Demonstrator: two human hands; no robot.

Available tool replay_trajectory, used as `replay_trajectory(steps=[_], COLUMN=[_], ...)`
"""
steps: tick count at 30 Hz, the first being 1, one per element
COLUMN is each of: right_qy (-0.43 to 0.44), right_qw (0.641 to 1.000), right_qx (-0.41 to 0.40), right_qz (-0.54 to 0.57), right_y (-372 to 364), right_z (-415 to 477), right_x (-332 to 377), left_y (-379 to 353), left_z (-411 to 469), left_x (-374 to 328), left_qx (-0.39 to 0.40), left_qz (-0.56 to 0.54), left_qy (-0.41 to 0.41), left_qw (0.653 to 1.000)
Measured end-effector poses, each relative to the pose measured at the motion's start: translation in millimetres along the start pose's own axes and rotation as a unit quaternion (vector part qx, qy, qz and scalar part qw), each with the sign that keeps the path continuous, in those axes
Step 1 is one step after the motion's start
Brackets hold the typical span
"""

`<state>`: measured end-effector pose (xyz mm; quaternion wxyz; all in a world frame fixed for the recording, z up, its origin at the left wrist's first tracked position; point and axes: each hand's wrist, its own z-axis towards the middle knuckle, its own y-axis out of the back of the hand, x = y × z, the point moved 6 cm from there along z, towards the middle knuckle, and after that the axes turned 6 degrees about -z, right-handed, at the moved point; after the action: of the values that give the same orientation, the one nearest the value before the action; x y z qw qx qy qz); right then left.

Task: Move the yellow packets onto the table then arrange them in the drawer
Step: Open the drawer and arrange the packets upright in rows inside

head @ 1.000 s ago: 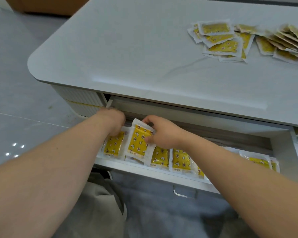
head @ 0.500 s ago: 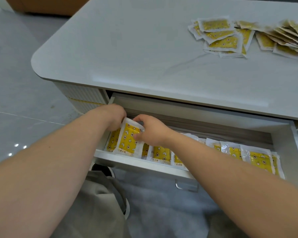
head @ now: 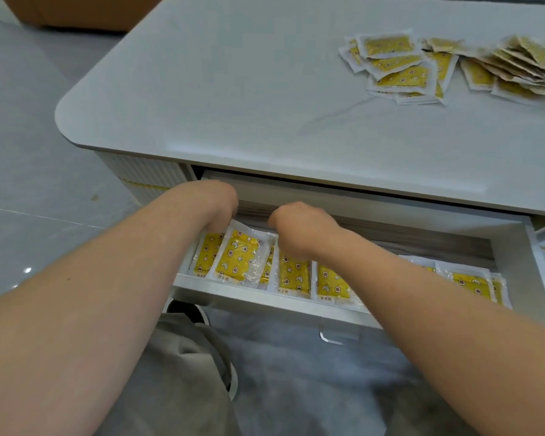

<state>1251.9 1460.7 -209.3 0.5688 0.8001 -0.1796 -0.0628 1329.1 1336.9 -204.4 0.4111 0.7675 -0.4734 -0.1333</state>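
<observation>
An open white drawer [head: 265, 298] under the table top holds a row of yellow packets [head: 296, 275] standing on edge, with more at its right end [head: 469, 281]. One yellow packet [head: 238, 259] leans tilted near the left end, between my hands. My right hand [head: 299, 228] is curled at its upper right corner and pinches it. My left hand [head: 214, 199] curls down at the drawer's left end, against the packet's upper left corner; its fingertips are hidden. A loose pile of yellow packets [head: 400, 73] lies on the white table [head: 265, 105] at the far right.
The drawer's metal handle [head: 328, 338] sticks out below its front. My knee in beige trousers [head: 177, 372] is under the drawer, over a grey rug [head: 296, 372]. Grey tiled floor lies to the left, and orange furniture [head: 76, 11] stands beyond it.
The packet in my right hand has moved left and down into the row at the drawer's left end. Both hands have drawn closer together over it.
</observation>
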Motion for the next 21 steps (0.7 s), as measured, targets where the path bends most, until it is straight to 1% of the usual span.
replay_trajectory(steps=[2, 6, 10, 14, 21], right_qy=[-0.012, -0.015, -0.007, -0.002, 0.000], right_qw=[1.000, 1.000, 0.999, 1.000, 1.000], right_qx=[-0.002, 0.012, 0.030, 0.026, 0.011], right_qz=[0.004, 0.018, 0.013, 0.011, 0.015], right_y=[4, 4, 2, 5, 12], right_z=[-6, -16, -25, -27, -25], right_x=[-11, -25, -31, -33, -37], left_y=[0, -21, -32, -34, -36], left_z=[0, 9, 10, 11, 12], left_x=[-9, -25, -32, -30, -30], left_qx=[0.000, 0.050, 0.037, 0.008, 0.045], left_qz=[-0.015, -0.088, -0.071, -0.065, -0.014], left_qy=[-0.017, -0.009, -0.001, 0.009, 0.029], left_qw=[1.000, 0.995, 0.997, 0.998, 0.998])
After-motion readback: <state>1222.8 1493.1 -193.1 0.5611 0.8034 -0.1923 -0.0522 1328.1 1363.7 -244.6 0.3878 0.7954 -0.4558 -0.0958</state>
